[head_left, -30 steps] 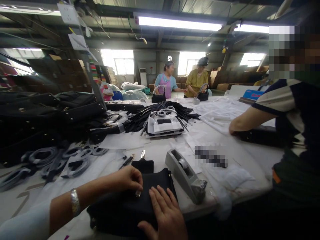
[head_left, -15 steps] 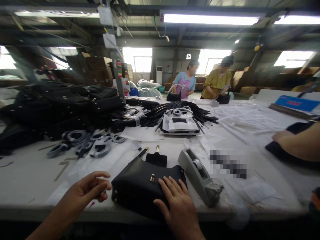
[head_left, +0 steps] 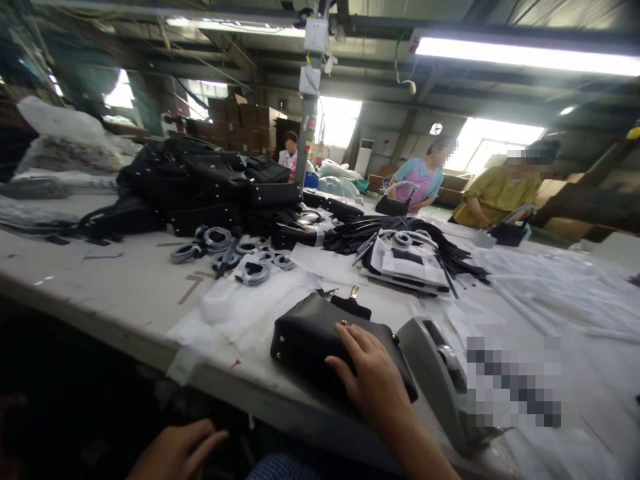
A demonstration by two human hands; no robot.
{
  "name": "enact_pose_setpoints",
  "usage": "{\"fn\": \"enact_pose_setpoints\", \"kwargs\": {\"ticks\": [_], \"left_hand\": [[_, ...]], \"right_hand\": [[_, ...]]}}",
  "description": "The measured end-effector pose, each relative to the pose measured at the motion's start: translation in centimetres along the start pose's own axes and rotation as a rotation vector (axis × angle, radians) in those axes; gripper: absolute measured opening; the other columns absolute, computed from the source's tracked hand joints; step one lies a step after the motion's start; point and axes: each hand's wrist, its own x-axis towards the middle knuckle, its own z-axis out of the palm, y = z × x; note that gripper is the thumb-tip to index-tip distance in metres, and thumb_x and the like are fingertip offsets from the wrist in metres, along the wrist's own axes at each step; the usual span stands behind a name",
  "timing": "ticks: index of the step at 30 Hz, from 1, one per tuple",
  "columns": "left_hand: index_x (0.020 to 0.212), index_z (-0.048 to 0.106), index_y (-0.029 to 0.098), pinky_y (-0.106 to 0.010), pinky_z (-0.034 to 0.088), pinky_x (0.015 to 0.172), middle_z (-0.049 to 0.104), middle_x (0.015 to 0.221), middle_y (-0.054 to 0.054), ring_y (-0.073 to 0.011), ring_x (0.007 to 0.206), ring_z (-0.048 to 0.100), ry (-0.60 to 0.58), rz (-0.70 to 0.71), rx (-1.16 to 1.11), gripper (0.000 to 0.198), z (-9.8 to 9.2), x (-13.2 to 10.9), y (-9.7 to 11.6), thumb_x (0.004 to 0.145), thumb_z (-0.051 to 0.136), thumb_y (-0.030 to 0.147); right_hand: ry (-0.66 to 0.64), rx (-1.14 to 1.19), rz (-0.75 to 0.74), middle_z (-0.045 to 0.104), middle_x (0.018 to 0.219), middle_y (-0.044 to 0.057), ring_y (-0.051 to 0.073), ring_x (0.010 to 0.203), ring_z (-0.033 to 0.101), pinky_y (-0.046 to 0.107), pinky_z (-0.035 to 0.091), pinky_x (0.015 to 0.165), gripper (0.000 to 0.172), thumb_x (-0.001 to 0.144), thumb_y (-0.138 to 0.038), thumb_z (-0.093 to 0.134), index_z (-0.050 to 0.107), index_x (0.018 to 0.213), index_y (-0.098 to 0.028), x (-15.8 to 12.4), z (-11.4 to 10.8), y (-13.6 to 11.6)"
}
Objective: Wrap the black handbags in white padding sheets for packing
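Observation:
A black handbag [head_left: 305,333] with small gold studs lies at the table's front edge, its flap [head_left: 353,305] with a gold clasp turned back behind it. My right hand [head_left: 373,367] rests flat on top of the bag, fingers stretched out, covering part of its front. Below the table edge, in the dark near my lap, my left hand [head_left: 177,450] is apart from the bag. Its visible fingers are loosely extended, and I see nothing in them. Just right of the bag stands a grey tape dispenser [head_left: 433,380].
A heap of black bags [head_left: 200,180] fills the back left of the table [head_left: 115,287]. Coiled grey straps [head_left: 253,270], a bundle of black strips [head_left: 440,240] and white tubing [head_left: 565,287] lie behind the bag. Two co-workers [head_left: 417,177] handle bags across the table.
My left hand has dropped from beside the bag to below the table edge. My right hand stays on the bag. The view has turned left and tilted.

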Motion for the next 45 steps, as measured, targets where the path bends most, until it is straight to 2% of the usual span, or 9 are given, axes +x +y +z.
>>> {"fn": "enact_pose_setpoints", "kwargs": {"ticks": [2, 4, 7, 10, 13, 21, 30, 39, 45], "left_hand": [[0.065, 0.067, 0.025, -0.023, 0.044, 0.048, 0.065, 0.056, 0.001, -0.018, 0.05, 0.062, 0.094, 0.076, 0.075, 0.035, -0.8, 0.6, 1.5, 0.082, 0.054, 0.053], [0.08, 0.072, 0.028, -0.023, 0.049, 0.058, 0.071, 0.073, 0.002, -0.0174, 0.063, 0.066, 0.163, 0.228, -0.002, 0.021, -1.6, 1.6, 3.7, 0.08, 0.061, 0.046], [0.098, 0.074, 0.031, -0.024, 0.053, 0.066, 0.075, 0.098, 0.0, -0.0182, 0.077, 0.069, 0.324, 0.349, -0.243, 0.025, -2.2, 4.0, 7.2, 0.083, 0.063, 0.048], [0.101, 0.074, 0.031, -0.027, 0.056, 0.073, 0.074, 0.106, -0.001, -0.0199, 0.087, 0.069, 0.414, 0.369, -0.383, 0.027, -2.0, 6.8, 10.0, 0.083, 0.065, 0.048], [0.097, 0.074, 0.029, -0.028, 0.057, 0.075, 0.074, 0.104, -0.001, -0.0211, 0.093, 0.069, 0.419, 0.377, -0.449, 0.026, -1.5, 9.1, 11.5, 0.081, 0.066, 0.048], [0.087, 0.076, 0.024, -0.031, 0.058, 0.073, 0.077, 0.092, -0.003, -0.0237, 0.084, 0.072, 0.409, 0.309, -0.54, 0.028, -0.4, 10.4, 11.8, 0.076, 0.07, 0.049], [0.087, 0.075, 0.022, -0.028, 0.055, 0.068, 0.075, 0.082, -0.002, -0.022, 0.077, 0.07, 0.247, 0.365, -0.444, 0.026, -2.3, 10.5, 12.5, 0.084, 0.064, 0.045], [0.089, 0.066, 0.025, -0.03, 0.048, 0.081, 0.067, 0.091, -0.001, -0.0203, 0.088, 0.062, 0.367, 0.463, -0.318, 0.024, -0.7, 9.6, 11.6, 0.092, 0.057, 0.047], [0.087, 0.066, 0.025, -0.031, 0.049, 0.084, 0.067, 0.092, -0.002, -0.0215, 0.09, 0.063, 0.362, 0.455, -0.34, 0.025, -0.7, 9.0, 11.1, 0.089, 0.061, 0.049]], "right_hand": [[0.05, -0.038, -0.006, 0.063, 0.132, 0.014, 0.034, 0.127, 0.054, 0.056, 0.039, 0.112, 0.048, 0.093, -0.038, 0.063, 0.058, 0.136, -0.018, 1.3, 0.0, -0.9], [0.054, -0.051, -0.046, 0.057, 0.14, 0.013, 0.035, 0.136, 0.045, 0.058, 0.03, 0.117, 0.047, 0.094, -0.041, 0.061, 0.059, 0.135, -0.02, 2.5, 0.3, -1.5], [-0.085, 0.025, -0.112, 0.041, 0.155, 0.011, 0.035, 0.144, 0.034, 0.054, 0.032, 0.117, 0.059, 0.09, -0.047, 0.065, 0.053, 0.142, -0.022, 4.2, 1.1, -2.0], [-0.278, 0.136, -0.09, 0.045, 0.152, 0.01, 0.033, 0.137, 0.046, 0.051, 0.042, 0.11, 0.069, 0.088, -0.05, 0.065, 0.044, 0.148, -0.023, 5.2, 1.8, -2.1], [-0.355, 0.227, -0.042, 0.053, 0.147, 0.006, 0.029, 0.13, 0.054, 0.047, 0.047, 0.106, 0.062, 0.092, -0.047, 0.06, 0.045, 0.148, -0.025, 5.7, 2.0, -2.0], [-0.338, 0.342, -0.012, 0.055, 0.145, 0.003, 0.026, 0.13, 0.055, 0.039, 0.046, 0.108, 0.057, 0.09, -0.043, 0.062, 0.051, 0.143, -0.027, 5.8, 2.2, -1.4], [-0.319, 0.338, -0.024, 0.056, 0.143, 0.003, 0.027, 0.126, 0.059, 0.038, 0.047, 0.107, 0.055, 0.089, -0.043, 0.063, 0.053, 0.141, -0.029, 5.8, 2.2, -1.1], [-0.322, 0.355, -0.016, 0.057, 0.143, 0.004, 0.028, 0.124, 0.06, 0.039, 0.048, 0.104, 0.055, 0.09, -0.042, 0.062, 0.053, 0.142, -0.028, 5.6, 2.1, -1.2], [-0.327, 0.352, -0.006, 0.056, 0.143, 0.005, 0.028, 0.125, 0.059, 0.04, 0.048, 0.104, 0.056, 0.09, -0.043, 0.062, 0.052, 0.142, -0.029, 5.7, 2.0, -1.2]]}}
